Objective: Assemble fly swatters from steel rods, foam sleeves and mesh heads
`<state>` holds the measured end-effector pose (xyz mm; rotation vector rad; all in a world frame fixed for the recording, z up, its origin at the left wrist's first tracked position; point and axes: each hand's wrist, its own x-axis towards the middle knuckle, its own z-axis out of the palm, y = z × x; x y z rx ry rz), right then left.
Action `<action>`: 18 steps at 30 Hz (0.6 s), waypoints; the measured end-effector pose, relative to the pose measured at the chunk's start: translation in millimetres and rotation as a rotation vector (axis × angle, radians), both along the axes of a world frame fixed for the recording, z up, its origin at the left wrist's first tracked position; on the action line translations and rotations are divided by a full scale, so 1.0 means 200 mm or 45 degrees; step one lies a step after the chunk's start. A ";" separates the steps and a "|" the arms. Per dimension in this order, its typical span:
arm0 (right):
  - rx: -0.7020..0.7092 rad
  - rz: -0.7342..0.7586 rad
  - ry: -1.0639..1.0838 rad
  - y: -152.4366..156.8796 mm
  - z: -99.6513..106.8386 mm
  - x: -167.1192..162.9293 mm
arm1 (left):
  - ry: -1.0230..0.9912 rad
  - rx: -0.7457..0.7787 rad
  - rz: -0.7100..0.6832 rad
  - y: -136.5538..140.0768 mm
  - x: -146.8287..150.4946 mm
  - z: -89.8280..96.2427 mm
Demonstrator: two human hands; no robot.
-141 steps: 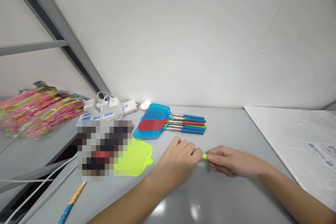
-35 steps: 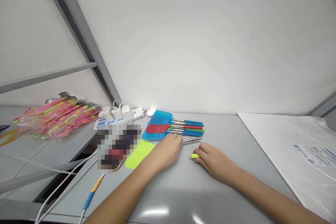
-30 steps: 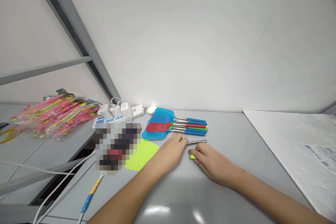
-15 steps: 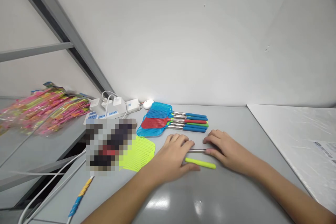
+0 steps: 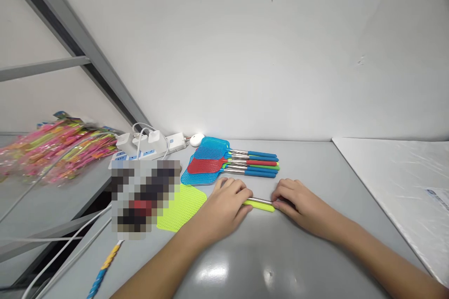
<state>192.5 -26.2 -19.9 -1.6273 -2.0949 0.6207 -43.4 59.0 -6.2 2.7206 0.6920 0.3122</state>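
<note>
My left hand (image 5: 226, 206) has its fingers and thumb closed around a yellow-green handle (image 5: 262, 205). A thin metal rod (image 5: 260, 200) runs alongside the handle, partly under the same fingers. At the rod's right end my right hand (image 5: 294, 201) pinches it between thumb and fingers. To the left lies a yellow-green mesh fly swatter head (image 5: 185, 203); its joint with the rod is hidden by my left hand. Behind my hands rest several fly swatters with blue (image 5: 211, 148) and red (image 5: 205, 165) heads, metal shafts and coloured grips.
At left, a power strip (image 5: 149, 153) carries white plugs and cables. Beside it is a blurred-out patch (image 5: 140, 201). Plastic-wrapped pink and yellow items (image 5: 66, 149) lie beyond a grey metal frame (image 5: 87, 51). A white wrapped sheet (image 5: 393, 177) covers the table's right side.
The yellow-green handle has moved up from apart to lie right along the metal rod. My left thumb has closed in on it. My right hand keeps its pinch on the rod.
</note>
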 end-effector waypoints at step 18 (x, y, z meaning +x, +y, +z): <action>0.281 -0.025 -0.372 0.76 0.10 -0.18 | -0.071 0.266 -0.033 -0.05 0.03 -0.07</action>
